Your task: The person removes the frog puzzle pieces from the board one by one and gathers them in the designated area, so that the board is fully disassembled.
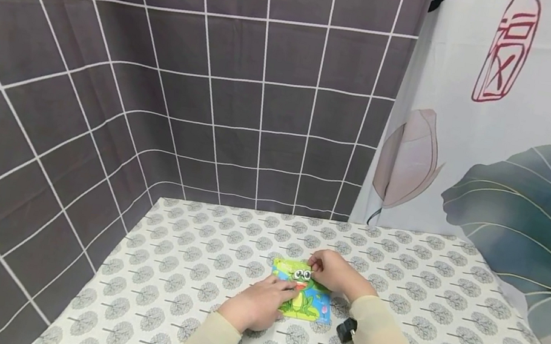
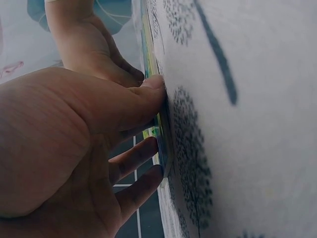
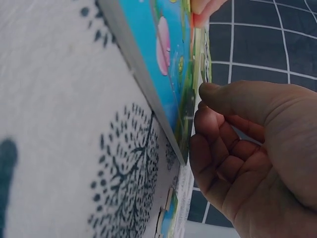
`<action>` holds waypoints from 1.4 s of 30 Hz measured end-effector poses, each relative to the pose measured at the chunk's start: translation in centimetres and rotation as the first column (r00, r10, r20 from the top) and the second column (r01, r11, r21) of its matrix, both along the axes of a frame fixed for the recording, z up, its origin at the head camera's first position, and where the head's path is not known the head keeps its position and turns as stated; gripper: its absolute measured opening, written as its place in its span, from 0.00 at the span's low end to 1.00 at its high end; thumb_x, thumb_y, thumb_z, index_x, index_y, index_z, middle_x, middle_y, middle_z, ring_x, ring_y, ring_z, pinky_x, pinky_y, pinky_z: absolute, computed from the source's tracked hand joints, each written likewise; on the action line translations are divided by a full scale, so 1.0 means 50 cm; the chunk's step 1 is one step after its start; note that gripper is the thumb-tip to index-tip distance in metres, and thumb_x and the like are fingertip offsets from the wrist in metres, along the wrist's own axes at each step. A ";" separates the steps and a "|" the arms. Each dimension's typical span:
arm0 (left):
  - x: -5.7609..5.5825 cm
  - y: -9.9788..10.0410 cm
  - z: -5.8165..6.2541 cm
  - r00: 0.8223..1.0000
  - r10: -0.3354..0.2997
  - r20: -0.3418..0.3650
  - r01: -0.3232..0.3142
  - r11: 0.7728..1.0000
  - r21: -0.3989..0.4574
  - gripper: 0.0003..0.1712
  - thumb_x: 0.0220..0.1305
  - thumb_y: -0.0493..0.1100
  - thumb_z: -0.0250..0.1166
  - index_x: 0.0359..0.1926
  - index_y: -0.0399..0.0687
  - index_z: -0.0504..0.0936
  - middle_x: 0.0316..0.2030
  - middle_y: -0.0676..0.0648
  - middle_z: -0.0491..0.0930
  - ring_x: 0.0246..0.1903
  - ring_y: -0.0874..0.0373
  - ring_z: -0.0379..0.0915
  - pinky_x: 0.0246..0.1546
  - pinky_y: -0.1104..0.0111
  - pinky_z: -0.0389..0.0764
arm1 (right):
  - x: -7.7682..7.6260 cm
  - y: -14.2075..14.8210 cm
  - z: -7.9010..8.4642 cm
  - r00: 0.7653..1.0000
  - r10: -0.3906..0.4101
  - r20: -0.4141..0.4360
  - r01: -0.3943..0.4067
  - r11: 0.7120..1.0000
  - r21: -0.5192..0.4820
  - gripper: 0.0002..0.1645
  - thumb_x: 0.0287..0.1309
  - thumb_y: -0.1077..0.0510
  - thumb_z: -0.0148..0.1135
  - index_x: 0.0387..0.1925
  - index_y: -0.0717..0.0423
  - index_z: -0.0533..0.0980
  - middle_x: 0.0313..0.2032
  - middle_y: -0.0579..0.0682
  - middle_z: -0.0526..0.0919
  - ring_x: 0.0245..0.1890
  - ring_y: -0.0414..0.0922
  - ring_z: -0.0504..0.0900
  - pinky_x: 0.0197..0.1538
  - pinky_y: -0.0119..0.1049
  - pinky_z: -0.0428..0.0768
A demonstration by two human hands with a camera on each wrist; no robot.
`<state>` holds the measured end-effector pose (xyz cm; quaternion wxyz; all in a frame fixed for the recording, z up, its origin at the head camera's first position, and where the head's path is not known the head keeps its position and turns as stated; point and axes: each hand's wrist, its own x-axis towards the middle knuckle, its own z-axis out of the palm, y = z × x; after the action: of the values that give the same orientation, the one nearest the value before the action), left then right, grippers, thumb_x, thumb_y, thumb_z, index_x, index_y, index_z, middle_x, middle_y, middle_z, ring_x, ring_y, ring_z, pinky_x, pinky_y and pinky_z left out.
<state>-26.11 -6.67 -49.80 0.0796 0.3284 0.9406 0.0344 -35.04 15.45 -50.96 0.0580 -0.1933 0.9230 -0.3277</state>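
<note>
A thin square puzzle board with a cartoon frog [image 1: 301, 307] lies on the patterned tablecloth. My left hand [image 1: 261, 300] rests its fingertips on the board's left part, over the frog. In the left wrist view its thumb [image 2: 148, 91] lies along the near edge. At the board's upper right is my right hand [image 1: 332, 271], its fingers curled and the thumb close to the index finger. I cannot tell whether they pinch a piece. In the right wrist view a loose piece [image 3: 169, 213] lies on the cloth just beyond the board; the right hand hides that spot in the head view.
The table [image 1: 220, 236] wears a white cloth printed with grey trees. Behind it and to the left hangs a dark curtain with a white grid [image 1: 232, 103]. A pale curtain with leaf prints [image 1: 421, 161] hangs at the right. Both wrists carry small black cameras [image 1: 346, 329].
</note>
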 end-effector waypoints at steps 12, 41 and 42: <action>0.000 -0.003 -0.009 1.000 0.001 0.013 -0.001 1.000 0.031 0.40 0.70 0.48 0.68 0.79 0.58 0.66 0.79 0.57 0.60 0.77 0.46 0.56 0.77 0.57 0.61 | 0.017 0.024 0.010 0.999 -0.035 0.002 0.035 0.999 -0.035 0.11 0.59 0.69 0.69 0.43 0.59 0.83 0.30 0.45 0.79 0.31 0.42 0.77 0.37 0.34 0.83; -0.005 -0.010 -0.017 0.999 0.015 0.039 -0.019 0.995 0.096 0.40 0.70 0.46 0.68 0.80 0.60 0.65 0.79 0.56 0.60 0.78 0.46 0.54 0.78 0.54 0.59 | 0.041 0.167 -0.002 0.991 -0.131 -0.016 0.128 0.984 -0.124 0.15 0.60 0.68 0.70 0.50 0.61 0.83 0.34 0.47 0.81 0.35 0.44 0.78 0.38 0.34 0.82; -0.005 -0.010 -0.018 0.999 0.014 0.039 -0.017 0.995 0.096 0.40 0.70 0.46 0.68 0.80 0.60 0.65 0.79 0.56 0.60 0.78 0.46 0.54 0.78 0.54 0.58 | 0.042 0.171 0.000 0.991 -0.134 -0.013 0.131 0.983 -0.127 0.16 0.60 0.67 0.70 0.50 0.61 0.83 0.35 0.47 0.81 0.35 0.44 0.78 0.38 0.34 0.82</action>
<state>-26.35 -7.17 -50.71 0.0813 0.3237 0.9387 0.0865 -32.95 24.03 -50.97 0.0137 -0.1383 0.9119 -0.3861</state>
